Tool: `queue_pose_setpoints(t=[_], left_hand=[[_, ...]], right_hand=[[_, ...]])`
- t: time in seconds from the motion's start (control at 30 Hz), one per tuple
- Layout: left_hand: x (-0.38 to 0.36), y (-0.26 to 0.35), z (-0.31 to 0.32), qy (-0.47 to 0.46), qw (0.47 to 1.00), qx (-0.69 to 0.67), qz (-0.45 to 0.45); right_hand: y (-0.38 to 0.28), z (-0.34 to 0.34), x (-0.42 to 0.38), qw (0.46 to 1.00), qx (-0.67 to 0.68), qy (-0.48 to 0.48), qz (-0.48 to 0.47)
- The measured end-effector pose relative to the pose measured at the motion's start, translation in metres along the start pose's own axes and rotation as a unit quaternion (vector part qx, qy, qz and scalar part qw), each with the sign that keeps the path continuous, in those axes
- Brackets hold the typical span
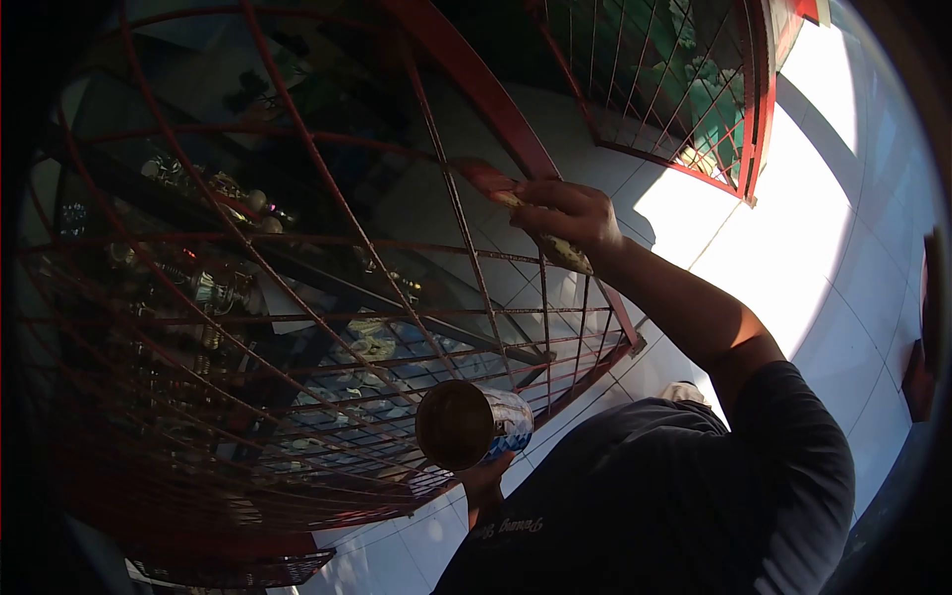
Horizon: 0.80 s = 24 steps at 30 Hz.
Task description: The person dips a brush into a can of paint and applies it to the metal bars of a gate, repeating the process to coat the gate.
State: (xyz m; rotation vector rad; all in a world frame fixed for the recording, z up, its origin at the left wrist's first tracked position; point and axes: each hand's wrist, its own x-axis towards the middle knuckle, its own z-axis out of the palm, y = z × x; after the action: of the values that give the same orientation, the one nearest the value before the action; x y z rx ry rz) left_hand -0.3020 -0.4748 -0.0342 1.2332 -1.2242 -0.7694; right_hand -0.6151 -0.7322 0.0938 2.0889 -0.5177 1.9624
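My right hand (575, 218) is closed around the handle of a paintbrush (565, 255). The brush's red-stained bristles point to the upper left and overlap a thin bar of the red metal grille (476, 248), close to its thick red frame bar (486, 84). Lower down, my left hand (484, 478) holds a paint can (511, 421) with a white and blue label, its fingers partly hidden behind the can. The can's round mouth faces me, and its inside looks dark brown.
Behind the grille, glass shows shiny metal items (208, 293) and pale objects (367, 342). Another red-framed grille (684, 164) stands at the upper right before green panels. Pale floor tiles (863, 248) lie partly in bright sun. A dark red object (920, 382) stands at the right edge.
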Motion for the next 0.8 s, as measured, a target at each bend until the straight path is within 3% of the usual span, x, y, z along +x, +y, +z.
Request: queue_pose_setpoints(t=[0.13,0.3,0.43,0.6,0.73,0.8], left_hand=[[0.004,-0.001,0.002,0.003,1.0,-0.005,0.007],[0.007,-0.002,0.001,0.004,1.0,-0.001,0.001],[0.006,-0.001,0.001,0.003,1.0,-0.001,-0.003],[0.002,-0.001,0.004,0.004,1.0,0.002,-0.012],[0.0,0.001,0.009,0.007,1.0,0.008,-0.014],[-0.003,0.001,0.013,0.014,1.0,0.007,-0.016]], right_hand=[[-0.002,0.001,-0.024,1.0,-0.007,-0.011,-0.027],[-0.008,0.007,-0.009,0.996,-0.02,0.05,0.066],[-0.013,0.013,-0.031,1.0,0.022,-0.008,-0.013],[-0.014,0.009,-0.032,0.987,0.013,0.062,0.149],[-0.016,-0.004,-0.037,0.975,-0.014,0.081,0.208],[-0.014,-0.006,-0.038,0.985,0.002,0.07,0.156]])
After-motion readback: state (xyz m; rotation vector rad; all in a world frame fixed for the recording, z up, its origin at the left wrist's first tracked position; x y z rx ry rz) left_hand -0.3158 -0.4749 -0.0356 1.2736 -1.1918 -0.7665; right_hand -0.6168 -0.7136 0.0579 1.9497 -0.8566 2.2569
